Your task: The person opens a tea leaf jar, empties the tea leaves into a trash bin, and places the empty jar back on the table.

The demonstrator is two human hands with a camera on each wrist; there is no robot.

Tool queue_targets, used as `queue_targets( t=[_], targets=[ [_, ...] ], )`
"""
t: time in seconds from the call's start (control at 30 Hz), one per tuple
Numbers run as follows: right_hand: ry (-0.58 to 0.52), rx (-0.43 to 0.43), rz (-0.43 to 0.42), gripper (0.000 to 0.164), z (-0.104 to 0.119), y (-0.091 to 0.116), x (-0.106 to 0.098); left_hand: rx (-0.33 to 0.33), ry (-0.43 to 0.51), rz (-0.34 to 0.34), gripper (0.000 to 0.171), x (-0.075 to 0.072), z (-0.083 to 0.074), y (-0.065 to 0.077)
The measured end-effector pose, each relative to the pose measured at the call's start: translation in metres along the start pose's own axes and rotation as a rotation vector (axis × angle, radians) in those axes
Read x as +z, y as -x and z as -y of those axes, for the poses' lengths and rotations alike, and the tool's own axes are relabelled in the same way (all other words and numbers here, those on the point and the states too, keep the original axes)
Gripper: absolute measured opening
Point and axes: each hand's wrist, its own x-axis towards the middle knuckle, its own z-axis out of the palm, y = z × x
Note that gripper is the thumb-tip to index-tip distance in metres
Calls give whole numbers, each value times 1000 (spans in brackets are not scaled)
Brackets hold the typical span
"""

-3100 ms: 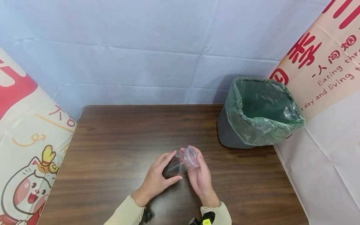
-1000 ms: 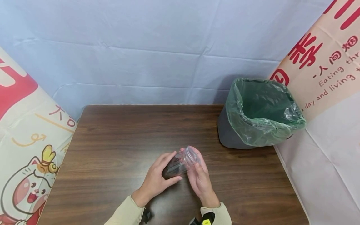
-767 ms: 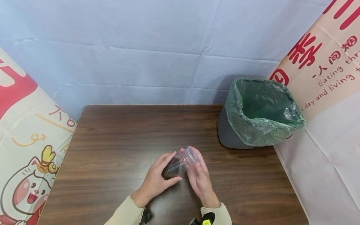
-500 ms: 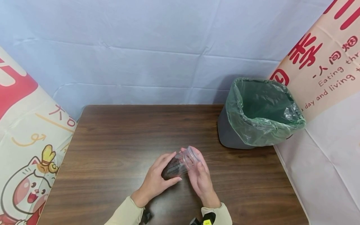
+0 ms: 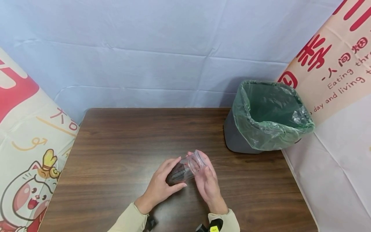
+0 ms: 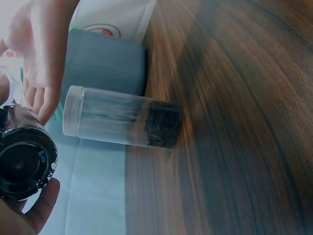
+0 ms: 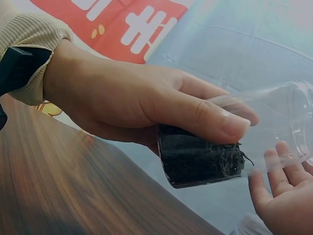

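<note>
My left hand (image 5: pixel 158 186) grips the lower part of a clear plastic jar (image 5: pixel 177 173) with dark, stringy dried contents packed at its base. The jar lies tilted, its threaded mouth toward the right. My right hand (image 5: pixel 209 188) is cupped palm-up under and behind that mouth, fingers loosely bent, thumb low beside the rim. The right wrist view shows the right fingers (image 7: pixel 279 178) just under the clear wall, and stray strands near the left thumb. In the left wrist view a second clear jar (image 6: pixel 115 117), translucent at its top and dark at the bottom, stands upright on the table.
A grey trash bin (image 5: pixel 239 138) with a green plastic liner (image 5: pixel 269 135) stands at the table's right back edge. The dark wooden table (image 5: pixel 116 154) lies under both hands. Pale cloth (image 5: pixel 145 71) hangs behind, with printed banners (image 5: pixel 330 71) at the sides.
Compared with the earliest frame, my right thumb has come down from the jar's rim toward the palm. The jar has shifted slightly left at its base; the left hand keeps its grip.
</note>
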Motion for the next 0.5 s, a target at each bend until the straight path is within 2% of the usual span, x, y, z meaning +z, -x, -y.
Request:
queue_targets(
  t=[0.5],
  targets=[
    [-61,-8,-120,59,13,0,-11,-33,0,-32,92,-6,1,1]
  ],
)
